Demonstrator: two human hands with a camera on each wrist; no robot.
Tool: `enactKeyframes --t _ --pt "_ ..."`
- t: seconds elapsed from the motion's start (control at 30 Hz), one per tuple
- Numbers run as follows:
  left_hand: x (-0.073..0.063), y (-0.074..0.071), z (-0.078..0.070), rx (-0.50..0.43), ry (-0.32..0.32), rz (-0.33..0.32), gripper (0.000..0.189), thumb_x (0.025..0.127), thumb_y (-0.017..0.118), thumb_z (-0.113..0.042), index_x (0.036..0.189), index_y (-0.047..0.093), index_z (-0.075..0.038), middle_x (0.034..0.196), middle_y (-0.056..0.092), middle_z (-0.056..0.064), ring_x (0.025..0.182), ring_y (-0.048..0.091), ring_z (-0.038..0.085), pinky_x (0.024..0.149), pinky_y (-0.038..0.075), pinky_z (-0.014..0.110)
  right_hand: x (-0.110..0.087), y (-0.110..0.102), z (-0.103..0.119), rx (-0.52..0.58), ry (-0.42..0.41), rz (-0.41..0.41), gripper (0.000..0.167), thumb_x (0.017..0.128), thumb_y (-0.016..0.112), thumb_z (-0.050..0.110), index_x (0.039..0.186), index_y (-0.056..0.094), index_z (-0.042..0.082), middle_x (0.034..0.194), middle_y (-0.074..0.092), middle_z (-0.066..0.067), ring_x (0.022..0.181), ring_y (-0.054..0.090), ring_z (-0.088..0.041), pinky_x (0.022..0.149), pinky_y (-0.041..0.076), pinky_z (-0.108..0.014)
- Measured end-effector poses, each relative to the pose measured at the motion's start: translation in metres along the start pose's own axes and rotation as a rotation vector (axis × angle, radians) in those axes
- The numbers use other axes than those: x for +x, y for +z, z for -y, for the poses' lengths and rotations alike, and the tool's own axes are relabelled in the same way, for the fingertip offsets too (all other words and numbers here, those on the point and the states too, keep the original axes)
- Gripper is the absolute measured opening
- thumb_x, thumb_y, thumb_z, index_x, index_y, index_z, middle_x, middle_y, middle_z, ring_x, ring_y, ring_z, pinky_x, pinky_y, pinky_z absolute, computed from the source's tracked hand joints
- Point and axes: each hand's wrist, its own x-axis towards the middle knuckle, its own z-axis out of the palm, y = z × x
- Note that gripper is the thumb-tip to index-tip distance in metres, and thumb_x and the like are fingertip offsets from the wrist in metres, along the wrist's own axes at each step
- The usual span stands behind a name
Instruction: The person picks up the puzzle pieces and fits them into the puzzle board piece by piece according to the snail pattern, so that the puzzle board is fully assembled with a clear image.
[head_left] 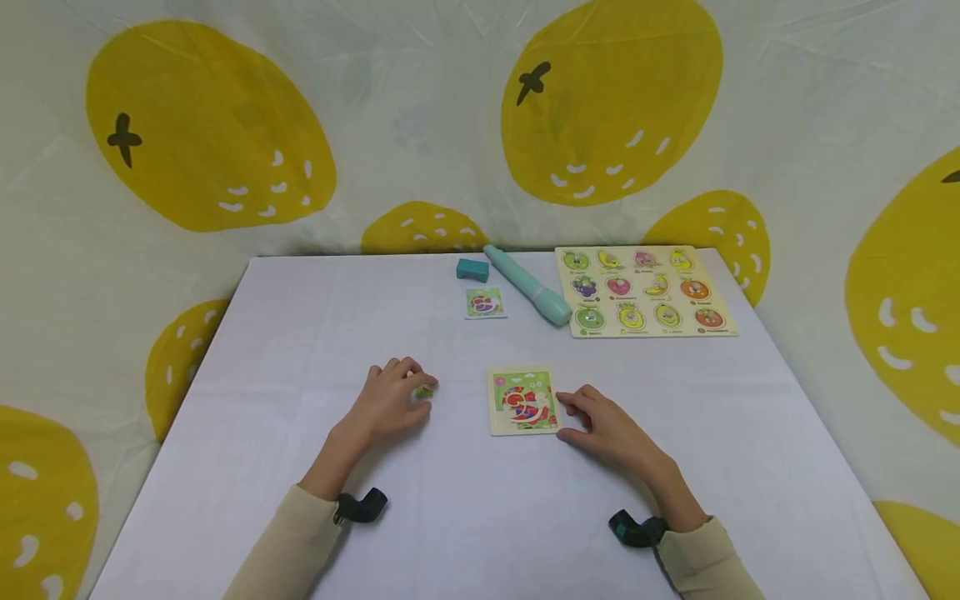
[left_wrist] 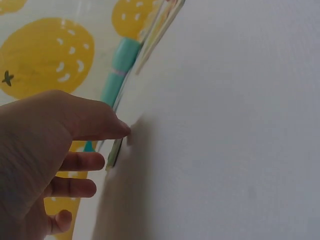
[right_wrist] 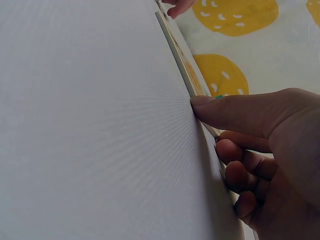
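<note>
A square wooden puzzle board [head_left: 522, 402], with a red and white picture on green, lies flat on the table between my hands. My right hand [head_left: 611, 429] holds its right edge, thumb at the near corner and forefinger farther up. In the right wrist view the other fingers [right_wrist: 237, 175] are curled beside the board's edge [right_wrist: 176, 55]. Left of the board, my left hand [head_left: 390, 400] pinches a small green puzzle piece [head_left: 425, 391] just at the table. Seen from the left wrist, that piece [left_wrist: 114, 154] is thin and edge-on, partly hidden by the thumb.
Farther back lie a small picture card [head_left: 486, 303], a teal block [head_left: 472, 269] and a mint-green stick with a thick end [head_left: 528, 286]. A wooden fruit board [head_left: 645, 292] lies at the back right. Behind the white-covered table [head_left: 300, 325] hangs a yellow-patterned cloth [head_left: 420, 125].
</note>
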Motion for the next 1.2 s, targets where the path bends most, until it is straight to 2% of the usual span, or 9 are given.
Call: enactKeyframes --t 0.23,0.5,0.67,0.83,1.0,1.1,1.2 --pt "0.0 0.0 0.004 -0.014 0.019 -0.009 0.021 0.087 0.074 -0.022 0.108 0.076 -0.025 0.106 0.063 -0.001 0.098 0.056 0.021 0.079 0.036 0.041 -0.001 0.0 0.002 0.008 0.007 0.002 0.06 0.085 0.079 0.026 0.138 0.059 0.004 0.098 0.053 0.003 0.089 0.048 -0.012 0.074 0.042 -0.022" --pt "0.002 -0.007 0.003 -0.013 -0.002 0.071 0.023 0.09 0.074 -0.022 0.113 0.075 -0.024 0.106 0.063 -0.001 0.101 0.058 0.021 0.08 0.037 0.039 0.0 0.0 0.001 -0.004 -0.007 -0.001 0.06 0.085 0.08 0.026 0.138 0.059 0.005 0.098 0.052 0.003 0.089 0.048 -0.011 0.073 0.042 -0.021" --pt "0.005 -0.012 0.002 -0.013 -0.001 0.109 0.025 0.089 0.075 -0.02 0.114 0.076 -0.021 0.104 0.064 -0.001 0.103 0.06 0.021 0.079 0.037 0.038 -0.001 0.0 0.001 0.009 0.017 0.005 0.061 0.085 0.08 0.026 0.138 0.058 0.005 0.098 0.053 0.003 0.087 0.047 -0.011 0.073 0.042 -0.021" --pt "0.008 -0.013 0.002 -0.03 0.003 0.109 0.025 0.084 0.076 -0.017 0.109 0.077 -0.02 0.098 0.065 -0.003 0.099 0.059 0.02 0.08 0.039 0.039 0.0 0.0 0.001 0.007 0.016 0.006 0.061 0.085 0.08 0.026 0.138 0.059 0.005 0.098 0.053 0.003 0.088 0.048 -0.012 0.073 0.042 -0.021" --pt "0.009 -0.011 0.003 -0.008 0.026 0.1 0.028 0.078 0.075 -0.018 0.105 0.076 -0.021 0.092 0.061 -0.002 0.093 0.056 0.019 0.082 0.042 0.04 0.0 -0.001 0.001 0.003 0.01 0.006 0.06 0.085 0.08 0.026 0.138 0.059 0.005 0.098 0.053 0.003 0.088 0.047 -0.011 0.073 0.042 -0.021" --pt "0.009 -0.008 0.003 -0.007 0.048 0.069 0.027 0.076 0.075 -0.018 0.103 0.076 -0.02 0.091 0.061 -0.002 0.089 0.054 0.019 0.081 0.043 0.039 0.0 -0.001 0.002 0.014 0.02 0.007 0.06 0.085 0.079 0.026 0.138 0.058 0.005 0.098 0.053 0.003 0.087 0.047 -0.011 0.073 0.042 -0.021" --pt "0.009 -0.004 0.002 -0.046 0.07 0.031 0.025 0.075 0.075 -0.017 0.1 0.076 -0.019 0.09 0.062 -0.001 0.087 0.055 0.019 0.081 0.045 0.038 -0.001 -0.001 0.003 0.02 0.028 0.007 0.06 0.085 0.079 0.025 0.138 0.058 0.005 0.099 0.053 0.003 0.087 0.048 -0.012 0.073 0.042 -0.021"
